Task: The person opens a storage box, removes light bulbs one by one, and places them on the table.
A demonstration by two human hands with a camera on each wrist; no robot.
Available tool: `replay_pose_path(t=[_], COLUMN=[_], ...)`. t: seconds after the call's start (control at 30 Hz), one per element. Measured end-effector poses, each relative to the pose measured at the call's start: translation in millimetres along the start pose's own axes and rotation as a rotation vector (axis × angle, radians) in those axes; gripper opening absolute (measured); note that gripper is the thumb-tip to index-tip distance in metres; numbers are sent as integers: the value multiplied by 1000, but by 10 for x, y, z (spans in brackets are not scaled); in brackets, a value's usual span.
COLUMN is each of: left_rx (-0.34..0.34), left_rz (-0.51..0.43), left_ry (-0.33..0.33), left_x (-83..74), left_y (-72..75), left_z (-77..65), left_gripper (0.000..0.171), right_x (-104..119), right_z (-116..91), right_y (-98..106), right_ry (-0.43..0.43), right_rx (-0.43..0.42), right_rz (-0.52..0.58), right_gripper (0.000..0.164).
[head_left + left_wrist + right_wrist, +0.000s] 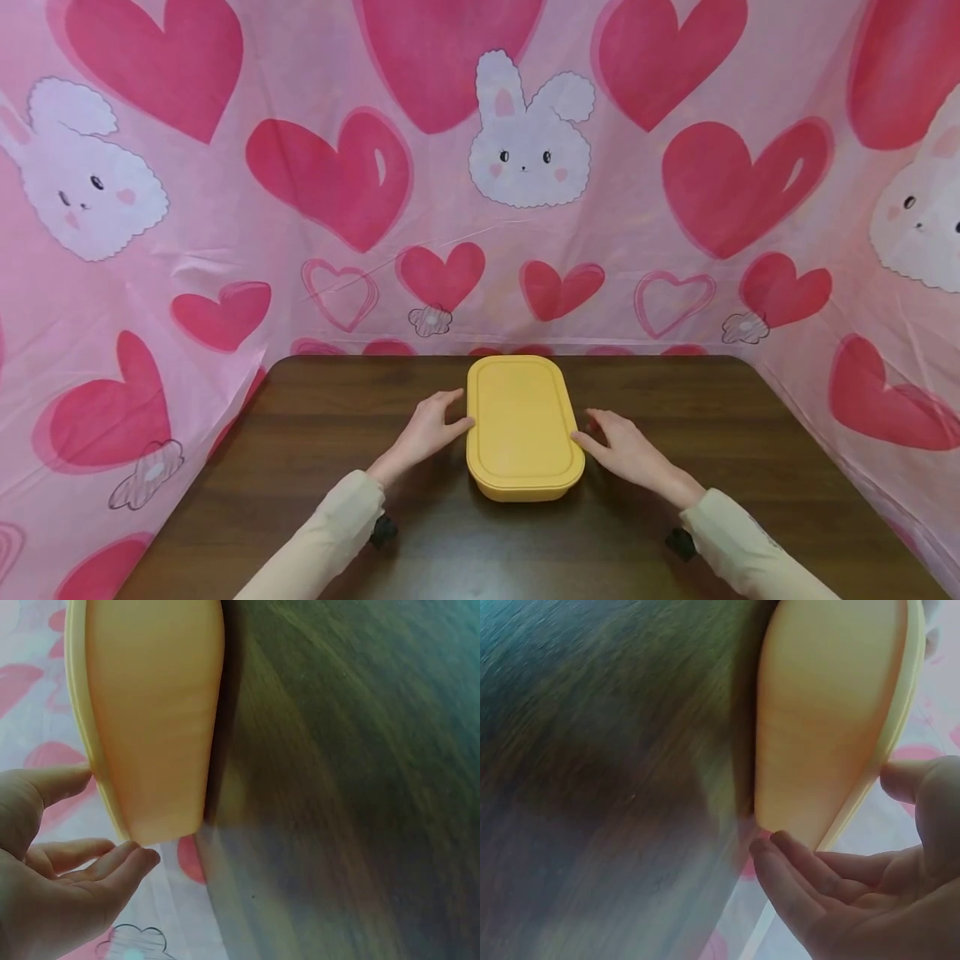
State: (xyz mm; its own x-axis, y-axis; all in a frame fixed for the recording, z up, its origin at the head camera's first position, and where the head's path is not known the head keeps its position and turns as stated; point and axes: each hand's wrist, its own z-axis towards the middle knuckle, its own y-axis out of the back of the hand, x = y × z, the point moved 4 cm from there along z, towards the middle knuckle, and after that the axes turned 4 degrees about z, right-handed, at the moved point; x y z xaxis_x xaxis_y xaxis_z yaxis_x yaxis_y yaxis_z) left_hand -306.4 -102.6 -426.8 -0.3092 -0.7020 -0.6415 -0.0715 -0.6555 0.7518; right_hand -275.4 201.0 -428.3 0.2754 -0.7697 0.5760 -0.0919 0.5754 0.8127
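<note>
Head cam: up top, facing forward/down, most of the table point(525, 550)
Left wrist: super close, side-on to the yellow box point(154, 720)
Right wrist: same deal, opposite side
All share: yellow box, table, pink cloth point(180, 900)

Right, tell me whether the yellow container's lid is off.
No, the lid lies across the top of the yellow container, its rim overhanging the sides.
</note>
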Motion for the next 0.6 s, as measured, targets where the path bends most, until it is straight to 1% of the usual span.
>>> replay_pose_path(t=[0.07, 0.33, 0.5, 0.6], left_rx=[0, 1, 9, 10], left_rz=[-13, -67, -96, -114], left_ry=[2, -6, -9, -2], left_x=[-7, -23, -22, -14], left_y=[-11, -47, -65, -76], left_z=[7, 33, 43, 46], left_gripper=[58, 51, 50, 50], right_x=[16, 70, 105, 110], right_z=[16, 24, 35, 44], right_y=[-4, -20, -27, -30], right_ry=[37, 98, 126, 126], right_rx=[-17, -48, -51, -53], right_rz=[9, 36, 44, 46], right_gripper=[61, 42, 36, 34])
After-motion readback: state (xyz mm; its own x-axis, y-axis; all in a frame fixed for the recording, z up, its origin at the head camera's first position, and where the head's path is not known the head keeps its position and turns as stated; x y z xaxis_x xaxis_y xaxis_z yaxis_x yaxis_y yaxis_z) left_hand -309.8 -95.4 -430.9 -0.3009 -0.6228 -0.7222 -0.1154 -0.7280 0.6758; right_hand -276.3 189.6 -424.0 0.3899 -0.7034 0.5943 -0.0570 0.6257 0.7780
